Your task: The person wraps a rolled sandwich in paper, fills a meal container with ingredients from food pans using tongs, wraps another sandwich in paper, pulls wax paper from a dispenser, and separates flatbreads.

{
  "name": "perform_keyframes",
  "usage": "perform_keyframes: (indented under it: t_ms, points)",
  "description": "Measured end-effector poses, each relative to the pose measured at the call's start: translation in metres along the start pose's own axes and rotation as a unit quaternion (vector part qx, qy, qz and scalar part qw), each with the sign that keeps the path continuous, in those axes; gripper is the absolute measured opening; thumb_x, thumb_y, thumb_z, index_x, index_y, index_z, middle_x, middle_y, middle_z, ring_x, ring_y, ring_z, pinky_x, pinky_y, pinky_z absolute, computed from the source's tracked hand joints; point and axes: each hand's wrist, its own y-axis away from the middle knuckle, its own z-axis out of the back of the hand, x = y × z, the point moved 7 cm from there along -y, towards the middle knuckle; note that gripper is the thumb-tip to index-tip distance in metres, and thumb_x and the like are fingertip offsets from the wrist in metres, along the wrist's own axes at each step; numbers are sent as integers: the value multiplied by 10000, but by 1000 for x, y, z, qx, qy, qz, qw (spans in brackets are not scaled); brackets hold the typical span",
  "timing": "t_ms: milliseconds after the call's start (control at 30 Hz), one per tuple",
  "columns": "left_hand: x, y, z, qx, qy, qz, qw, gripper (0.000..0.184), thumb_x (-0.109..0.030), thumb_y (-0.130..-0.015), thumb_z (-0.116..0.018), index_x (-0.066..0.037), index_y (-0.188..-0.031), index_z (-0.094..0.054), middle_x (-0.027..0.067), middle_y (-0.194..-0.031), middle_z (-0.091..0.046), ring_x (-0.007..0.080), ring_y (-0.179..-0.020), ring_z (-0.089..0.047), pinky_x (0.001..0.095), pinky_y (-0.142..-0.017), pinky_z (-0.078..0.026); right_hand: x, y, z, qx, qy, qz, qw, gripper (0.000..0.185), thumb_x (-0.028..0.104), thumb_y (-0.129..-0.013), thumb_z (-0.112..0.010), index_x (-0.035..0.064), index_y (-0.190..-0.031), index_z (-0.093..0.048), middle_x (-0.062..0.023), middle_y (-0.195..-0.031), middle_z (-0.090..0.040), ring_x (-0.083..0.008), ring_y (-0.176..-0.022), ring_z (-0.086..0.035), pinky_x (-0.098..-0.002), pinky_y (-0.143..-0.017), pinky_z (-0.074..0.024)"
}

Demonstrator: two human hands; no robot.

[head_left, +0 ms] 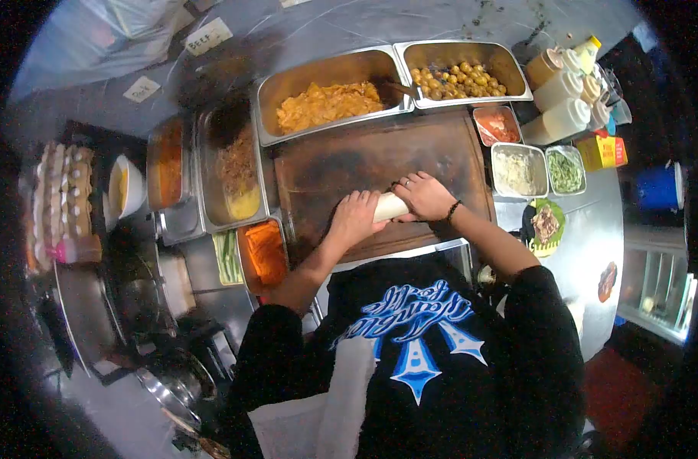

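On the brown wooden board (318, 180) lies a pale rolled wrap (390, 206), close to the board's near edge. My left hand (354, 218) closes over the wrap's left end, fingers curled on top. Round its right end is my right hand (425, 196), with a ring on one finger and a dark beaded bracelet at the wrist. Both hands press the roll down against the wood. The wrap's middle shows between them; whatever is inside it is hidden.
Behind the board stand a steel pan of orange-coated meat (330, 107) and a pan of small round potatoes (460, 79). Left are a pan of shredded meat (238, 164) and orange strips (264, 252). Right are chopped greens (565, 170), white shreds (520, 170) and several squeeze bottles (559, 120).
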Motion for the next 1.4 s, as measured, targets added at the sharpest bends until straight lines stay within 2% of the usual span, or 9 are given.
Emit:
perform_keyframes:
  t_ms: [233, 300, 400, 500, 767, 867, 1000, 1033, 1400]
  points:
    - [-6, 8, 29, 2, 13, 8, 1000, 795, -521, -717, -740, -23, -1281, -483, 138, -1109, -579, 290, -1028, -556, 408, -852, -461, 1, 17, 41, -32, 6, -44, 999, 700, 567, -776, -659, 35, -1213, -534, -162, -1065, -601, -342, -1046, -561, -407, -883, -453]
    - [-6, 7, 35, -19, 16, 9, 1000, 822, -534, -729, -729, -17, -1311, -466, 146, -1158, -566, 297, -1070, -545, 419, -878, -453, -25, 55, 68, -148, -7, -215, 965, 680, 479, -817, -671, 25, -1291, -493, -192, -1137, -583, -365, -1092, -539, -419, -913, -442]
    - [-17, -5, 28, -24, 29, -22, 999, 837, -527, -741, -724, -8, -1336, -445, 144, -1205, -542, 301, -1116, -525, 430, -897, -445, -49, 123, 56, -296, -161, -441, 832, 495, 222, -835, -686, 12, -1244, -502, -222, -1136, -582, -374, -1068, -557, -449, -927, -443]
    - [-39, -30, 13, 25, 60, -43, 997, 833, -489, -736, -750, -10, -1340, -434, 179, -1201, -565, 344, -1094, -550, 455, -904, -456, -27, 165, 14, -380, -330, -555, 662, 393, 129, -868, -647, 30, -1224, -513, -116, -995, -647, -207, -960, -620, -341, -835, -496]
    - [-32, -61, -3, 78, 147, -22, 986, 661, -317, -786, -751, -31, -1311, -468, 166, -1082, -623, 318, -1002, -612, 446, -841, -489, 48, 124, -56, -388, -715, -479, 331, 403, 209, -979, -554, 11, -1320, -467, -97, -1142, -612, -167, -1028, -597, -300, -878, -496]
    - [-37, -58, -12, 163, 441, 89, 878, 623, -303, -819, -733, -13, -1303, -469, 137, -1068, -632, 274, -976, -624, 417, -846, -496, 41, 117, -32, -397, -677, -475, 398, 396, 275, -1004, -516, 34, -1316, -473, -71, -1148, -595, -136, -1034, -571, -286, -871, -482]
    - [-95, -55, -34, 209, 764, 172, 585, 520, -227, -902, -621, -34, -1344, -426, 104, -1147, -595, 194, -995, -611, 347, -873, -512, 30, 139, 11, -450, -567, -479, 496, 221, 183, -955, -608, 30, -1110, -567, 33, -864, -562, -48, -764, -518, -200, -701, -456]
    - [-108, -56, -42, 209, 764, 168, 587, 489, -214, -915, -565, 15, -1328, -436, 171, -1200, -598, 273, -1062, -618, 396, -930, -509, 29, 152, 24, -468, -513, -493, 524, 238, 161, -918, -653, 25, -1096, -572, 42, -825, -545, -39, -730, -498, -195, -675, -452]
    - [-350, -65, -70, 249, 776, 95, 571, 727, -178, -816, -684, -9, -1398, -282, 209, -1209, -558, 332, -1126, -588, 431, -950, -504, 32, 377, 81, -511, -408, -538, 533, 292, 232, -819, -737, 12, -980, -630, -44, -846, -608, -115, -743, -541, -270, -703, -477]
